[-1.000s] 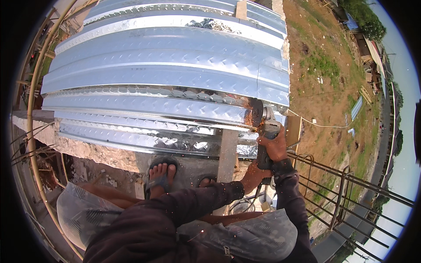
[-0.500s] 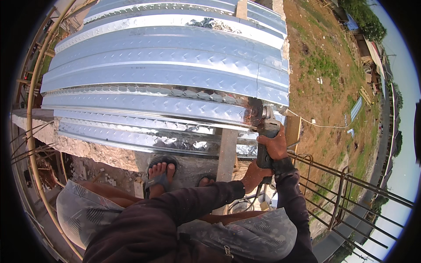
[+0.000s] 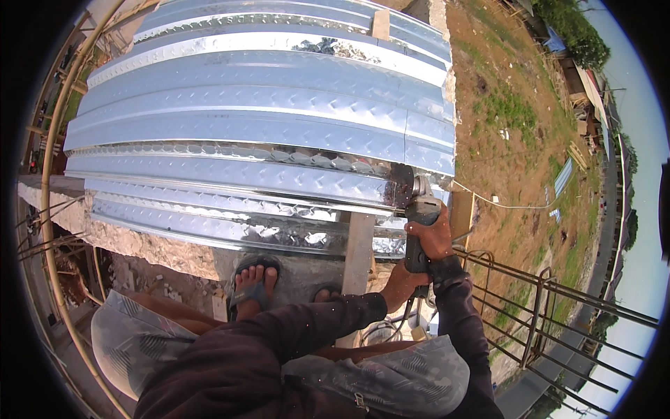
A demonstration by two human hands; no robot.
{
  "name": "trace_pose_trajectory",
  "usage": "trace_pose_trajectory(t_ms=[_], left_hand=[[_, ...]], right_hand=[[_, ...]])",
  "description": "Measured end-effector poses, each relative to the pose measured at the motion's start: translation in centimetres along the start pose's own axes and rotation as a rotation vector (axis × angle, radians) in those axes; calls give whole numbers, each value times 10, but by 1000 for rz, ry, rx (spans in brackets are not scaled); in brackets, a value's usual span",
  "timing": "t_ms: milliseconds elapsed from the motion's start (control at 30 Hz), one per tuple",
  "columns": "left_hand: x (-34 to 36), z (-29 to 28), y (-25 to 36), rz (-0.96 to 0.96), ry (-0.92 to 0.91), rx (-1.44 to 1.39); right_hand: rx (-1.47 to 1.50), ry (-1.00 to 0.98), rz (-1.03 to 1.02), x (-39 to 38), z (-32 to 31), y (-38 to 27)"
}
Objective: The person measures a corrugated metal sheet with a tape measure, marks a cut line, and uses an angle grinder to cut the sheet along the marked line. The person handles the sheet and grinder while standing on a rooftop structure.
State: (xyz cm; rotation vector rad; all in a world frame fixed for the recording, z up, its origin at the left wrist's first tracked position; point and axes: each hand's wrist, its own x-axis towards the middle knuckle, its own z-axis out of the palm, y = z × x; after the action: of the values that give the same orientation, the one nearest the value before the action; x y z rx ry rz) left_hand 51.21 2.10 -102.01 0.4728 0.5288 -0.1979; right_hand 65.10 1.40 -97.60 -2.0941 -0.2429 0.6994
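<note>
An angle grinder (image 3: 417,257) is held in both hands over the right end of a ribbed, shiny metal sheet (image 3: 230,164). My right hand (image 3: 434,234) wraps round the grinder's body just behind its head. Lower down, my left hand (image 3: 402,285) grips the rear of the tool. The dark disc (image 3: 401,183) is at the sheet's surface, with a few faint sparks about it; its exact contact is hard to see. A thin straight line crosses the sheet's ribs beyond the disc. Below my left hand a dark cable (image 3: 407,311) runs down from the grinder.
A wooden plank (image 3: 359,244) juts from under the sheets toward my feet. My sandalled foot (image 3: 255,283) stands on a concrete ledge. Rebar (image 3: 541,300) sticks out at right, above lower ground. A bamboo pole (image 3: 52,153) rises at left. A small wooden block (image 3: 380,24) lies on the far sheets.
The orange sparks at the disc have faded to a few faint specks. The grinder and disc sit slightly nearer to me along the sheet. The view has shifted a little. Both hands keep their grip.
</note>
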Motion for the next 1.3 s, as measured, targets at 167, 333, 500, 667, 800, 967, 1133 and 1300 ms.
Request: trace_pose_trajectory(t_ms=[167, 333, 500, 667, 800, 967, 1133, 1300], left_hand=[[0, 6, 5, 3, 10, 24], [0, 9, 8, 75, 11, 11], [0, 10, 10, 73, 22, 6], [-1, 14, 17, 84, 0, 84], [-1, 21, 24, 56, 8, 100], [1, 17, 21, 44, 3, 41], [0, 15, 23, 32, 0, 24], [3, 15, 23, 43, -29, 17]], right_hand=[[-18, 38, -43, 1, -5, 0], [2, 33, -72, 2, -3, -8], [-8, -17, 1, 3, -5, -11], [8, 32, 14, -2, -12, -21], [-88, 50, 10, 3, -17, -22], [-68, 29, 29, 4, -11, -26], [-9, 9, 2, 5, -8, -23], [-22, 5, 0, 10, -12, -15]])
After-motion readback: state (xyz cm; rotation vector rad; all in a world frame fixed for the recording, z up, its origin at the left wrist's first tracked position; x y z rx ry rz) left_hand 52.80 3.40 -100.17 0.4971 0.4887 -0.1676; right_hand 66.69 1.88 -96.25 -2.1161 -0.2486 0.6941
